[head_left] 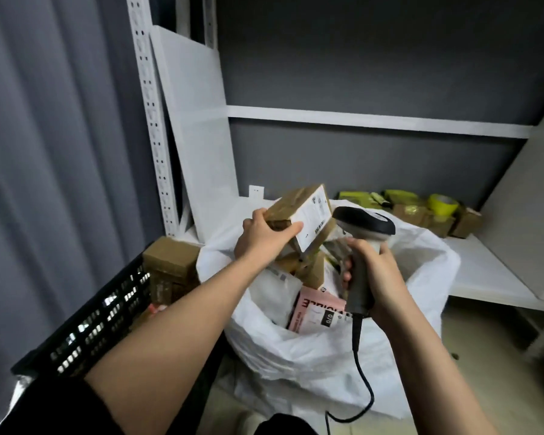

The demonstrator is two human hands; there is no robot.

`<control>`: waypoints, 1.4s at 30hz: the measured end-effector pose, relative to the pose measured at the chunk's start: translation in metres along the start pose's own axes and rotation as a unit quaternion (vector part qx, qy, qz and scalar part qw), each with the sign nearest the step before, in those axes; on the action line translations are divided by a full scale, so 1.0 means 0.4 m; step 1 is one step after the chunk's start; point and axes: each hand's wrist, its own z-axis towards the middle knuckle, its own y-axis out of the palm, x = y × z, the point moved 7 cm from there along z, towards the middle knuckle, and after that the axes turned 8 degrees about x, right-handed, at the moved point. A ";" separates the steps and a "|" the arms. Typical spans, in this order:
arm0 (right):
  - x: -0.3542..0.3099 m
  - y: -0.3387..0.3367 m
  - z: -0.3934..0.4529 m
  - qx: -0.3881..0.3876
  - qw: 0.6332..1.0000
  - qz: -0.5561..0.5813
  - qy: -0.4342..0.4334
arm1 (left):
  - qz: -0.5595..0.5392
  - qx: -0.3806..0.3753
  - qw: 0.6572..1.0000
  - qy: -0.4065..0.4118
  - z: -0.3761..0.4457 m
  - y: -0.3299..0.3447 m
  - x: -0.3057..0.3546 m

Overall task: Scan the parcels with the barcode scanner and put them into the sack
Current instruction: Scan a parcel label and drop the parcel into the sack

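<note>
A taped brown cardboard parcel (302,211) with a white printed label is gripped by the left hand (261,235) above the white woven sack (327,350). The grey barcode scanner (360,246) is clasped by the right hand (377,274). The label's print is too blurred to be read.

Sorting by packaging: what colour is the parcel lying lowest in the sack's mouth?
Pink with dark print, seen in the head view.
</note>
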 end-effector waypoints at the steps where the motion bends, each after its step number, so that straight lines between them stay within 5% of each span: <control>1: -0.008 -0.019 0.007 0.006 1.000 -0.001 -0.001 | 0.026 -0.010 1.000 -0.008 0.006 0.039 0.008; 6: -0.017 -0.084 0.039 0.033 0.999 -0.016 -0.001 | 0.129 -0.050 0.990 -0.038 0.019 0.215 0.029; 11: 0.010 -0.116 0.073 0.051 0.998 -0.040 -0.001 | 0.101 -0.112 0.988 -0.043 0.027 0.293 0.021; 15: 0.029 -0.100 0.077 0.052 0.998 -0.034 0.013 | 0.029 -0.144 0.989 -0.008 0.037 0.234 0.007; 20: 0.040 0.023 0.048 -0.006 0.999 -0.023 0.022 | -0.042 -0.044 0.998 -0.010 0.102 0.011 -0.065; 25: 0.091 0.268 -0.034 -0.121 0.991 -0.058 0.014 | -0.021 0.089 0.994 -0.053 0.172 -0.295 -0.275; 30: 0.249 0.527 -0.095 -0.210 0.973 -0.090 0.044 | 0.097 0.113 0.980 -0.131 0.165 -0.480 -0.545; 38: 0.596 0.771 -0.021 -0.188 0.972 -0.110 0.088 | 0.169 0.006 0.967 -0.190 0.251 -0.422 -0.903; 42: 0.726 0.820 0.078 -0.125 0.982 -0.101 0.101 | 0.084 -0.020 0.957 -0.276 0.358 -0.301 -1.017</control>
